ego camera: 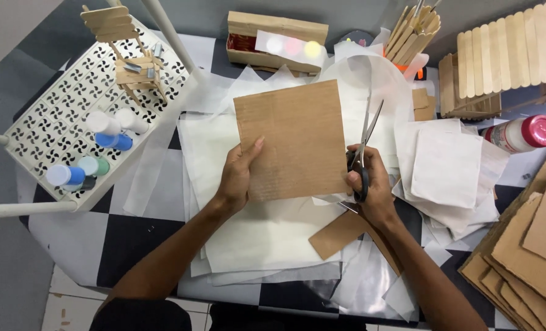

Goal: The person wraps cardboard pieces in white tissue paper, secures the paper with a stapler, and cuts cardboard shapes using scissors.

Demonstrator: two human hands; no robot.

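My left hand grips the lower left edge of a brown cardboard sheet, thumb on top, holding it above the table. My right hand holds a pair of scissors by its dark handles. The steel blades point up and away along the sheet's right edge. A loose strip of cardboard lies on the white paper just below the sheet.
White paper sheets cover a black-and-white checkered table. A white perforated rack at left holds paint bottles and a stick chair model. Stick boxes and a glue bottle stand far right. Stacked cardboard lies lower right.
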